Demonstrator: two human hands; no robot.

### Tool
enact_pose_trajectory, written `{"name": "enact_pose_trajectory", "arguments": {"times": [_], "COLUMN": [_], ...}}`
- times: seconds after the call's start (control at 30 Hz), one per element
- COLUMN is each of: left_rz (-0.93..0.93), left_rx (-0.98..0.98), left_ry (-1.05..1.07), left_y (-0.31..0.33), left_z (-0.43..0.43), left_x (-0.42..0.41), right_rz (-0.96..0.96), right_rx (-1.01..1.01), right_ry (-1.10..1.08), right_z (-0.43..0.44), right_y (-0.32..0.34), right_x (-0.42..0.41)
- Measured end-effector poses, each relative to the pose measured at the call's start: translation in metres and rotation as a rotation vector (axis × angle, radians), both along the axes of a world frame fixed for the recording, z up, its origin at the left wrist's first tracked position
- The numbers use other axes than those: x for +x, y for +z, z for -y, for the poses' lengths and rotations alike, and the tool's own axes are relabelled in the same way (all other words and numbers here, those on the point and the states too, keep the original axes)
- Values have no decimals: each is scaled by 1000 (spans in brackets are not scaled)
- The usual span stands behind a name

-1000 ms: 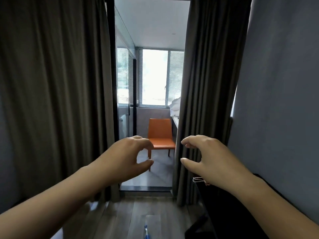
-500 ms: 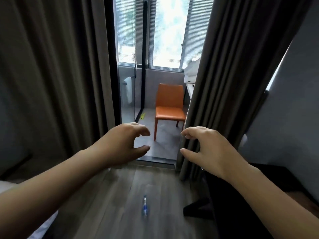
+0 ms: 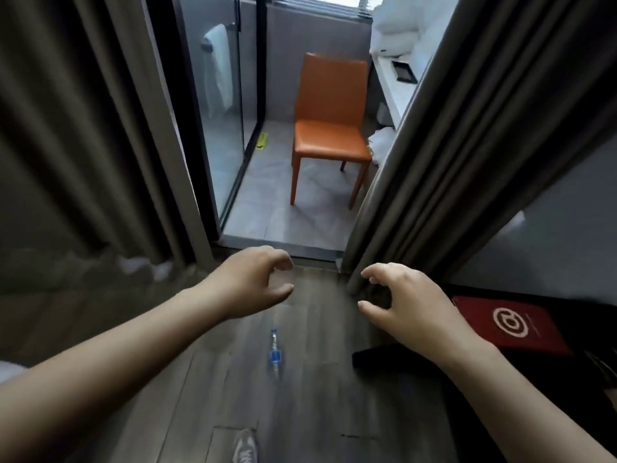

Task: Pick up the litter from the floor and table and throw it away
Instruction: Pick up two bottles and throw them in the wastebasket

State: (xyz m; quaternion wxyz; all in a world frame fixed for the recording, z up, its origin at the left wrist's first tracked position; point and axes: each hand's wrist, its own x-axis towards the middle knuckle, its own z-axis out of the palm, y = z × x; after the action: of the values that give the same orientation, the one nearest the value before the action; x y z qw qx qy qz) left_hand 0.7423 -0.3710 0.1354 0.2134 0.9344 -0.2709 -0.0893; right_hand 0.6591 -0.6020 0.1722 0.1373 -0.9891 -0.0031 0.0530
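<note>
**Head view: both hands empty above the bottle**

Head camera looks down past my two bare arms at a dark wood floor. My left hand hangs in the air with fingers curled and thumb out, its grip released and holding nothing. My right hand is held the same way, loose and empty, a gap between thumb and fingers. The two hands are level with each other and apart.

On the floor below and between them lies a small clear bottle with a blue label, lengthwise, one end pointing away from me. It is blurred, so I cannot read the label. Neither hand touches it. Nearer to me, at the bottom edge, the toe of my grey shoe shows on the boards.

Grey curtains hang at both sides: one curtain on the left, another curtain on the right, its lower end just beyond my right fingers. Between them a doorway opens onto a paler tiled floor, where an orange chair stands. Left of the chair is a glass panel with a white towel behind it. Right of the chair is a white surface with white bundles on it.

Beside my right forearm lies a red folder with a white round logo, on something dark.
</note>
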Motion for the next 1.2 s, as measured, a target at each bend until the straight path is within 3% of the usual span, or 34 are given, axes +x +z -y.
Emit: {"name": "enact_pose_trajectory", "arguments": {"times": [0.27,0.63,0.97,1.2], "left_rz": [-254,-589,-688,-720], "left_rx": [98,212,297,297], "left_ry": [74,372,537,590], "left_y": [-152,-428,-684,-804], "left_z": [3,17,48,80], "left_x": [92,109,97,104], "right_rz": [-250,-484,-518,-588], "right_rx": [68,191,256,275], "right_ry": [-87,-197,-321,-321], "right_z": [12,37,68,78], "right_y": [-138,-403,-646,-762], "right_x": [96,153,142,135]}}
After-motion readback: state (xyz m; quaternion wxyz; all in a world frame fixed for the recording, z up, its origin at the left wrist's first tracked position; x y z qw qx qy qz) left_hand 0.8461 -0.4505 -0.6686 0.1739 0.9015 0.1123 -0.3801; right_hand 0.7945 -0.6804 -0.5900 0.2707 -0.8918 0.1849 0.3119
